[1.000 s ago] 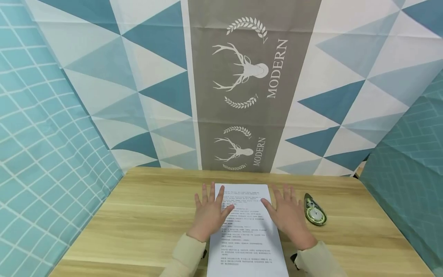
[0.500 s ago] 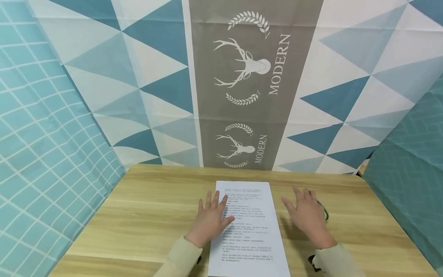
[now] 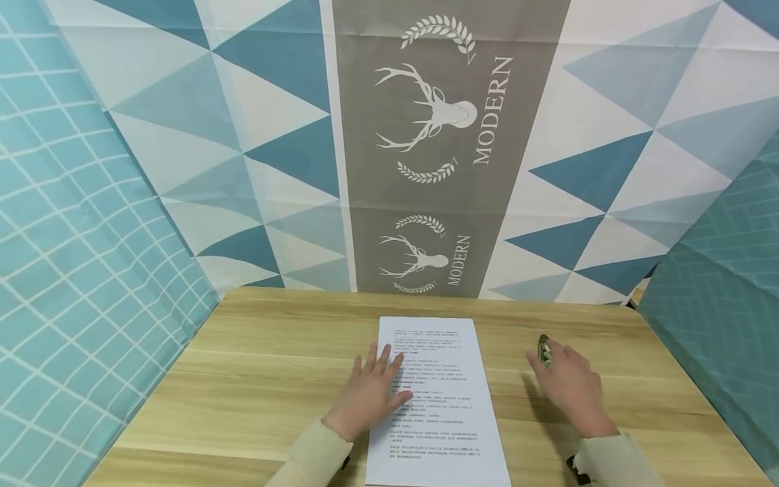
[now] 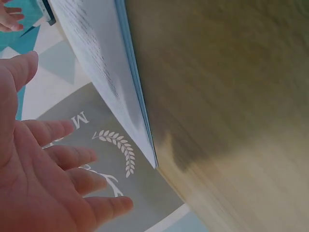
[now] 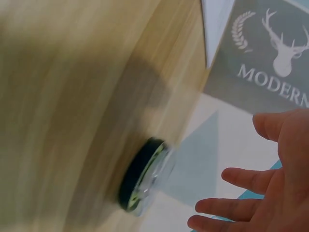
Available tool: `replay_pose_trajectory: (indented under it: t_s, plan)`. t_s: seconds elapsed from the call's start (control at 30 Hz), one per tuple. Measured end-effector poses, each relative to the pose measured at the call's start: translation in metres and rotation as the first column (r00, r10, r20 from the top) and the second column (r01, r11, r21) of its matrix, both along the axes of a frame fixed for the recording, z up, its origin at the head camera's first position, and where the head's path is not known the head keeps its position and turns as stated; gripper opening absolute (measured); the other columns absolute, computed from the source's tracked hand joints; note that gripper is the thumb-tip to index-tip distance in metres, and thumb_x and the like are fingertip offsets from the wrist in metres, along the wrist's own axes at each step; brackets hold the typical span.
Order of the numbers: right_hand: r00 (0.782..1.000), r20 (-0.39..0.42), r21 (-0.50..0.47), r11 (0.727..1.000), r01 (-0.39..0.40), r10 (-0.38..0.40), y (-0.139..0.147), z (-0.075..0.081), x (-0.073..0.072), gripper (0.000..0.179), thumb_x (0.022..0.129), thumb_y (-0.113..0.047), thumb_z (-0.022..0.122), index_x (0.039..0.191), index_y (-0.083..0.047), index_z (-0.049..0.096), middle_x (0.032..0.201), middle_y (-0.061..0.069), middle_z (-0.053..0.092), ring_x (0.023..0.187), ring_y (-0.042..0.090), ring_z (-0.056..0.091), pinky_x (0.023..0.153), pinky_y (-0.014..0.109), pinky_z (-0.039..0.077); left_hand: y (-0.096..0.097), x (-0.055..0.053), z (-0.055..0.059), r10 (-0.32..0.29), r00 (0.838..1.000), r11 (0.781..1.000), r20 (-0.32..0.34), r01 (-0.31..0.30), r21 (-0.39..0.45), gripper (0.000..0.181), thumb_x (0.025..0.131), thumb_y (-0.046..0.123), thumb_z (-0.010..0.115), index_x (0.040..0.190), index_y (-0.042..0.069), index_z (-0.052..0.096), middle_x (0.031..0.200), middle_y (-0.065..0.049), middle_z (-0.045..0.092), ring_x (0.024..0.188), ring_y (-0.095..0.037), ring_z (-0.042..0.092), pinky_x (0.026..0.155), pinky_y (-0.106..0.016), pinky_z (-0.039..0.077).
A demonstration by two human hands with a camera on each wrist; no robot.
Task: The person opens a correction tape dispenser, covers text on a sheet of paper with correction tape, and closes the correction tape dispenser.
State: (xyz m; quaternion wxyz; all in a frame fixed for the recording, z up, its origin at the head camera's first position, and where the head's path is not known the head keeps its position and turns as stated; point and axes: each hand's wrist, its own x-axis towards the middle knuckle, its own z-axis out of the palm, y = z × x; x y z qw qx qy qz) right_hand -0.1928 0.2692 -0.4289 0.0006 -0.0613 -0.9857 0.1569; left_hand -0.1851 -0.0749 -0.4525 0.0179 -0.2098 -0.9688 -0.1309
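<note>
A stack of printed paper (image 3: 441, 412) lies lengthwise on the wooden table. My left hand (image 3: 368, 399) hovers over the stack's left edge with fingers spread, and the left wrist view shows this palm (image 4: 34, 179) apart from the sheets. To the right of the stack is a correction tape dispenser (image 3: 544, 352), green and black with a clear cover. My right hand (image 3: 575, 389) is above it and hides most of it in the head view. In the right wrist view, a gap separates the extended fingers (image 5: 241, 208) from the dispenser (image 5: 147, 176).
The wooden table (image 3: 274, 379) stretches to both sides of the paper. A patterned cloth (image 3: 420, 149) with deer heads and triangles hangs behind its back edge. Blue tile-patterned cloth (image 3: 73, 223) covers the left side, and teal cloth (image 3: 718, 325) the right.
My right hand has moved right, from the paper's right edge to over the correction tape dispenser. My left hand has drawn slightly back toward me. Paper and dispenser stay put.
</note>
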Motion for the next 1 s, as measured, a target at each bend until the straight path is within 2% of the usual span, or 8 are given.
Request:
replay_pose_trajectory:
  t_s: [0.13,0.23,0.3,0.43,0.73,1.0]
  plan:
    - [0.999,0.029,-0.022,0.999,0.031,-0.031,0.009,-0.003,-0.001,0.098,0.087,-0.075,0.021,0.139,0.007,0.033,0.134,0.037,0.038,0.113,0.056,0.043,0.076,0.064,0.044,0.001,0.001,0.000,-0.021,1.000,0.999,0.001,0.021,-0.024,0.068,0.091,0.054,0.048,0.143,0.012,0.039,0.151,-0.017,0.029,0.142,-0.039,0.020,0.109,-0.062,0.023]
    - [0.998,0.049,-0.043,0.998,0.048,-0.046,0.015,-0.003,-0.002,0.095,0.088,-0.072,0.024,0.139,0.007,0.033,0.130,0.038,0.041,0.103,0.052,0.050,0.064,0.053,0.047,0.002,0.002,0.000,-0.048,0.999,0.997,0.004,0.048,-0.053,0.068,0.090,0.055,0.048,0.142,0.012,0.040,0.151,-0.017,0.030,0.141,-0.039,0.022,0.110,-0.061,0.023]
    - [0.997,0.058,-0.054,0.997,0.057,-0.054,0.017,-0.004,-0.002,0.092,0.090,-0.069,0.027,0.139,0.008,0.031,0.127,0.039,0.041,0.095,0.048,0.054,0.056,0.044,0.046,0.002,0.003,0.000,-0.069,0.998,0.994,0.007,0.069,-0.079,0.067,0.090,0.054,0.048,0.142,0.012,0.041,0.150,-0.016,0.032,0.141,-0.038,0.023,0.110,-0.059,0.025]
    - [0.995,0.077,-0.071,0.995,0.075,-0.070,0.022,-0.007,-0.004,0.088,0.092,-0.064,0.031,0.139,0.010,0.029,0.124,0.040,0.042,0.085,0.038,0.055,0.051,0.035,0.041,0.001,0.005,-0.002,-0.118,0.993,0.984,0.005,0.118,-0.134,0.064,0.091,0.054,0.048,0.141,0.014,0.042,0.149,-0.014,0.035,0.140,-0.036,0.026,0.110,-0.056,0.028]
    - [0.988,0.139,-0.090,0.993,0.080,-0.067,0.033,-0.013,-0.009,0.088,0.093,-0.062,0.029,0.139,0.014,0.025,0.121,0.041,0.042,0.088,0.039,0.055,0.057,0.038,0.044,-0.004,0.008,-0.007,-0.212,0.977,0.955,0.022,0.212,-0.207,0.064,0.091,0.057,0.043,0.141,0.017,0.043,0.150,-0.010,0.034,0.141,-0.033,0.027,0.110,-0.054,0.030]
    - [0.985,0.168,-0.097,0.994,0.052,-0.035,0.037,-0.015,-0.012,0.088,0.094,-0.059,0.031,0.135,0.019,0.024,0.117,0.043,0.044,0.096,0.047,0.054,0.067,0.047,0.047,-0.006,0.011,-0.006,-0.287,0.958,0.929,0.005,0.279,-0.241,0.062,0.091,0.056,0.046,0.140,0.017,0.044,0.148,-0.010,0.038,0.139,-0.031,0.032,0.108,-0.051,0.034]
